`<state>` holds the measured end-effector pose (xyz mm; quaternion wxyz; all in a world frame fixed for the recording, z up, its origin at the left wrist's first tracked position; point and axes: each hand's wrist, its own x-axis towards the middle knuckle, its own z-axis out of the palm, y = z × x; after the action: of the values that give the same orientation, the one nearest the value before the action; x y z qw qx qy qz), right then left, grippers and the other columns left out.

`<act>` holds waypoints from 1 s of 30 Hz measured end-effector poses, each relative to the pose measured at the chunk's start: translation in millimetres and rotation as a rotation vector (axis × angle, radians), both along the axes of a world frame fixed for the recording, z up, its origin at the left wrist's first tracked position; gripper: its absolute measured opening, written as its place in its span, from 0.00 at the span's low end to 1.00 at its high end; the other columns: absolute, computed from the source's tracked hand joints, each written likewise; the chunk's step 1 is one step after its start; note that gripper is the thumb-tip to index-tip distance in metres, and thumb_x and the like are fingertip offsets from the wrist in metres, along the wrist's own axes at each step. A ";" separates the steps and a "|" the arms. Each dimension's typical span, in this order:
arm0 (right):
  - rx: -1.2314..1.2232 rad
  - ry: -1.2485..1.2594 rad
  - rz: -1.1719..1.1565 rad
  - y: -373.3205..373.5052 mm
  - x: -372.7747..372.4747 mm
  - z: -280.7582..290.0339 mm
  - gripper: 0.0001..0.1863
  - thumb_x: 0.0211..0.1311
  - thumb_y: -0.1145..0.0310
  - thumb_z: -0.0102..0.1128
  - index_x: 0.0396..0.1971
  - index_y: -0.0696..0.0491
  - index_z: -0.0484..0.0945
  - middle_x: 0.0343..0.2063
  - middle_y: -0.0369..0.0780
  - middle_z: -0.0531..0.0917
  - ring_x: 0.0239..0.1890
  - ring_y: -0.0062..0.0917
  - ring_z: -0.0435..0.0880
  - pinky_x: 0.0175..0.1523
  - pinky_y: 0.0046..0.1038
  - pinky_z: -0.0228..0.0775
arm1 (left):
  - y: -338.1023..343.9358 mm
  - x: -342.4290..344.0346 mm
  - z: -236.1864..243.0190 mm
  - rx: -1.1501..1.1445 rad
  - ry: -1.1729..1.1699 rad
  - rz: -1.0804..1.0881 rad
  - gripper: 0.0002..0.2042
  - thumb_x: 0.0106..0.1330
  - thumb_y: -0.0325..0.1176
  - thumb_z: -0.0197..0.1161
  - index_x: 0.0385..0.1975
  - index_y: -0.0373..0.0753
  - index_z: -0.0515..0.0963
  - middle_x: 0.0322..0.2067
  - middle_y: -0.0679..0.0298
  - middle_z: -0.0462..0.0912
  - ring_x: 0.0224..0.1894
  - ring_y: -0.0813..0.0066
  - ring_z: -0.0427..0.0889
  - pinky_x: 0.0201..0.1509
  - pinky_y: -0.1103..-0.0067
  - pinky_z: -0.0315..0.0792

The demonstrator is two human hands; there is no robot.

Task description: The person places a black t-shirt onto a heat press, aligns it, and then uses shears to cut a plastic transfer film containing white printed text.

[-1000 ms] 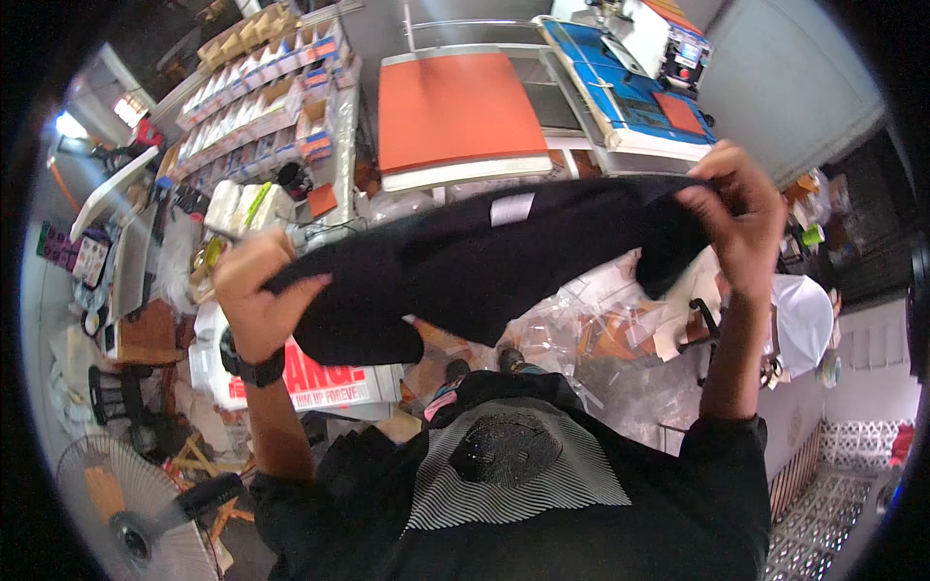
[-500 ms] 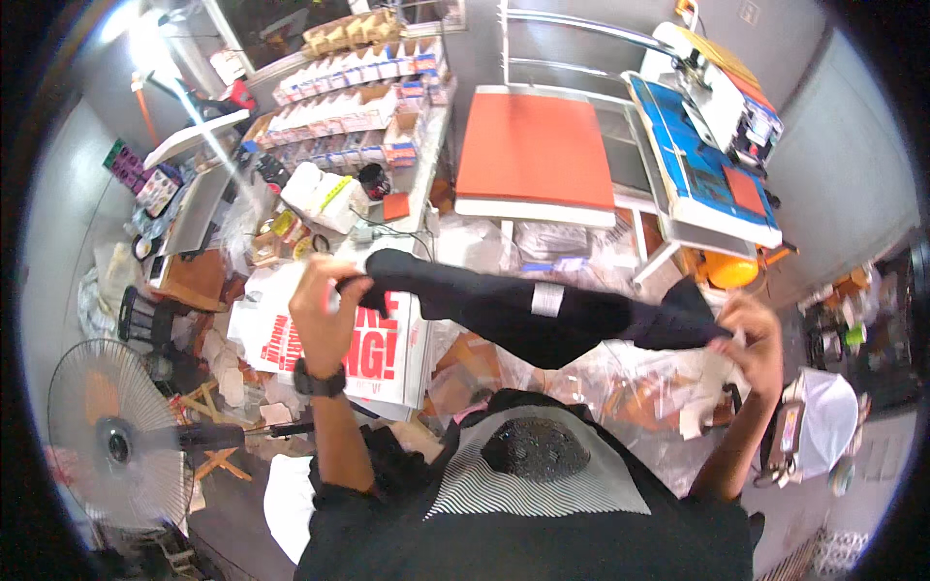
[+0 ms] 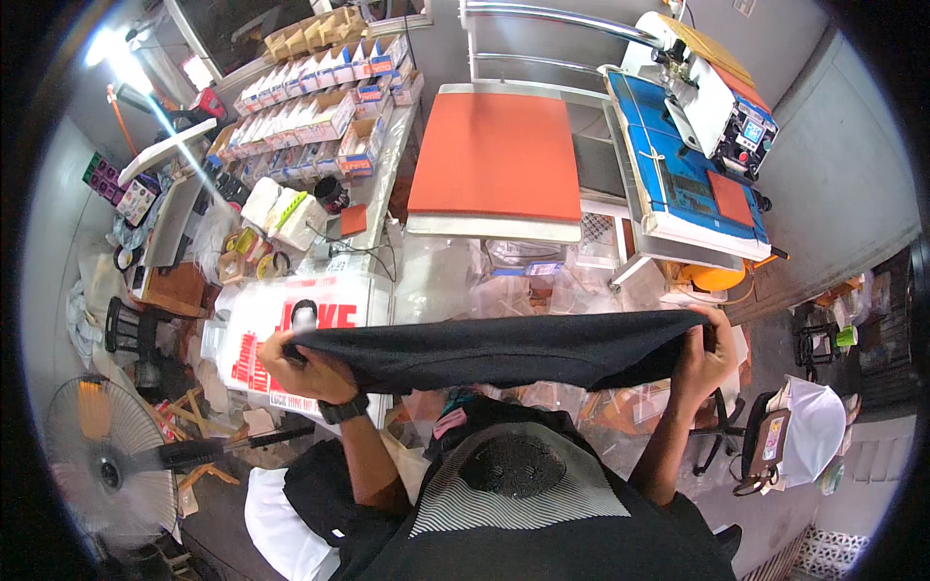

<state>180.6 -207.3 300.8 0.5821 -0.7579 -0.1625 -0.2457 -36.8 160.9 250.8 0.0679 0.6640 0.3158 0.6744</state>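
A folded black T-shirt (image 3: 513,351) is stretched level between my two hands, in front of my chest. My left hand (image 3: 308,368), with a dark watch on its wrist, is closed on the cloth's left end. At the other end my right hand (image 3: 705,353) pinches the cloth, thumb pressed against it. The shirt hangs in the air short of a heat press platen (image 3: 494,160) covered with an orange-red pad. Below my left hand, printed white sheets with red lettering (image 3: 329,290) lie in a stack.
To the right of the platen stands the heat press machine (image 3: 736,136) over a blue-covered board (image 3: 659,136). Boxes of small packets (image 3: 310,111) fill the back-left table. A fan (image 3: 107,465) stands at the left, and a chair with a white cloth (image 3: 814,426) at the right.
The T-shirt has been pulled from a sagging, twisted shape into a straight taut band. Both hands have moved lower and to the left, and the white label no longer shows.
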 end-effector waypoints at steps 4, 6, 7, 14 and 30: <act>-0.186 0.020 -0.017 19.4 74.7 45.9 0.07 0.53 0.73 0.67 0.30 0.61 0.83 0.27 0.35 0.83 0.33 0.18 0.79 0.43 0.20 0.69 | 57.5 59.5 72.0 0.139 0.147 -0.224 0.14 0.70 0.41 0.60 0.32 0.34 0.74 0.29 0.59 0.76 0.34 0.63 0.76 0.45 0.71 0.70; -0.114 -0.003 0.050 47.5 131.8 67.0 0.07 0.52 0.72 0.68 0.28 0.61 0.84 0.27 0.35 0.84 0.33 0.17 0.79 0.43 0.19 0.70 | 99.1 102.9 102.2 0.097 0.271 -0.378 0.10 0.67 0.35 0.62 0.33 0.34 0.76 0.31 0.60 0.79 0.36 0.65 0.77 0.46 0.73 0.70; -0.159 -0.019 0.071 64.3 160.3 82.5 0.08 0.52 0.71 0.69 0.28 0.61 0.84 0.26 0.35 0.84 0.32 0.16 0.79 0.42 0.19 0.69 | 118.8 134.3 114.7 0.080 0.287 -0.397 0.10 0.66 0.35 0.63 0.33 0.34 0.76 0.31 0.60 0.79 0.36 0.67 0.77 0.45 0.74 0.70; -0.407 0.273 0.304 205.3 404.5 73.2 0.20 0.52 0.55 0.74 0.23 0.59 0.84 0.19 0.31 0.81 0.23 0.14 0.74 0.31 0.22 0.64 | 280.4 381.3 83.7 -0.173 0.421 -0.681 0.15 0.65 0.41 0.69 0.31 0.33 0.79 0.26 0.65 0.79 0.31 0.80 0.74 0.40 0.80 0.69; -0.575 0.260 -0.193 240.9 385.3 -212.1 0.10 0.71 0.71 0.51 0.43 0.61 0.79 0.41 0.46 0.81 0.47 0.36 0.80 0.55 0.34 0.69 | 315.3 396.8 -209.8 -1.345 0.181 -0.749 0.16 0.78 0.43 0.48 0.46 0.37 0.76 0.38 0.66 0.81 0.36 0.81 0.78 0.39 0.83 0.71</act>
<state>565.9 33.6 88.7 0.3340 -0.9282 -0.0769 -0.1449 360.0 476.2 41.0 0.6538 0.5950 0.4163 0.2127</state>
